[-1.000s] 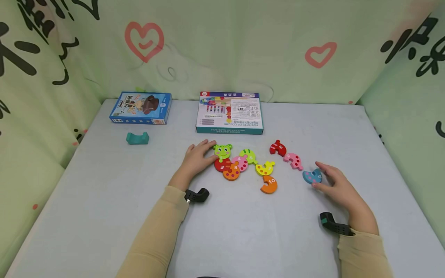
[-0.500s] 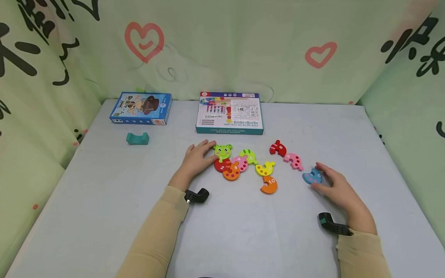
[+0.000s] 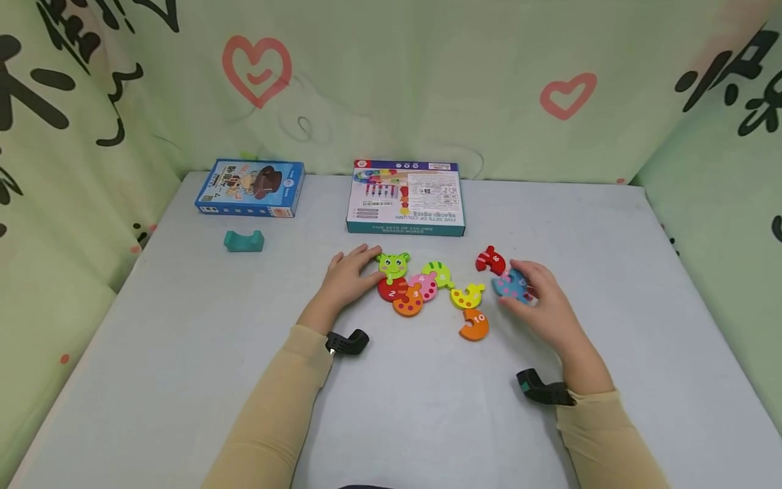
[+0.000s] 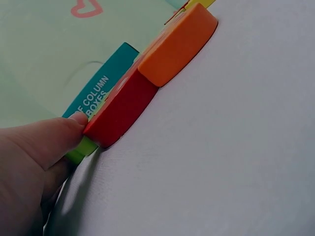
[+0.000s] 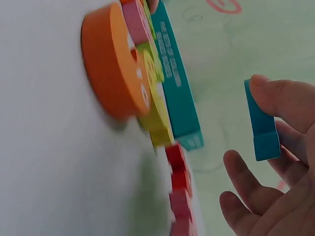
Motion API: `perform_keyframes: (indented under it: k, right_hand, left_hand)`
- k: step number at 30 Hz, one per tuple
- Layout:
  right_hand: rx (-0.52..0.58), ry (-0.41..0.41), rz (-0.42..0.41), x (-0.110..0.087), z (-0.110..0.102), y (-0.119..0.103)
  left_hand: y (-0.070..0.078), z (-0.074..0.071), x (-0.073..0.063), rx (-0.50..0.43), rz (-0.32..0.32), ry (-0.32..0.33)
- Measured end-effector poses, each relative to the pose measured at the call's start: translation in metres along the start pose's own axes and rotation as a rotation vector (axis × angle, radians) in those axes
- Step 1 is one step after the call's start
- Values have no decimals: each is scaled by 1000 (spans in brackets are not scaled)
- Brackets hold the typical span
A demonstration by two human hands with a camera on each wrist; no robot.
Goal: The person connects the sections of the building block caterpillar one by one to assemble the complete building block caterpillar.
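Observation:
My right hand [image 3: 546, 305] pinches a blue spotted puzzle piece [image 3: 509, 286] between thumb and fingers. In the right wrist view the blue piece is lifted off the table. It partly hides a pink puzzle piece [image 5: 181, 204]. My left hand [image 3: 347, 280] holds the green animal-head puzzle piece [image 3: 393, 265] at its left edge with thumb and index finger. Joined to that head runs a chain: red piece 2 [image 3: 391, 290], orange piece 3 [image 3: 408, 303], pink piece 4 [image 3: 425, 286] and a green striped piece [image 3: 438, 273].
Right of the chain lie a yellow piece [image 3: 467, 297], orange piece 10 [image 3: 474, 326] and red piece 8 [image 3: 490, 260]. A teal block [image 3: 244, 242] sits at left. Behind stand a blue box [image 3: 250, 190] and a white-and-teal box [image 3: 406, 200], near the curtain [image 3: 415, 81].
My right hand has picked up the blue piece and carried it left and away from me, over the pink piece. The left hand stays at the green head piece.

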State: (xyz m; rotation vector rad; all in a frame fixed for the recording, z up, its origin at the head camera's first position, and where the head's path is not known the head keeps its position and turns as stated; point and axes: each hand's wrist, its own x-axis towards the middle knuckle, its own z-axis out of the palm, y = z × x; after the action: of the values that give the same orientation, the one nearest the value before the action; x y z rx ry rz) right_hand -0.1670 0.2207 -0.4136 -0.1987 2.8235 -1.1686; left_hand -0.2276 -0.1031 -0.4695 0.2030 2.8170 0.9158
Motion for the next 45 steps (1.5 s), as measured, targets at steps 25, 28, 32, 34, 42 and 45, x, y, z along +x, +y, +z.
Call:
perform_keyframes:
  k: [25, 28, 32, 34, 42, 45]
  right_hand:
    - [-157, -259, 11, 36, 51, -12]
    - [-143, -251, 12, 37, 54, -11]
    - [-119, -248, 10, 38, 57, -12]
    - [-111, -247, 8, 38, 58, -13]
    - [-107, -230, 4, 38, 59, -13]
    - [-110, -229, 11, 37, 59, -13]
  left_hand:
    - [0, -2, -2, 1, 6, 3]
    - [-1, -1, -1, 4, 3, 3]
    - [-1, 0, 0, 9, 2, 7]
    - [-1, 0, 0, 10, 2, 8]
    - [-1, 0, -1, 7, 4, 7]
    - [0, 0, -1, 4, 4, 8]
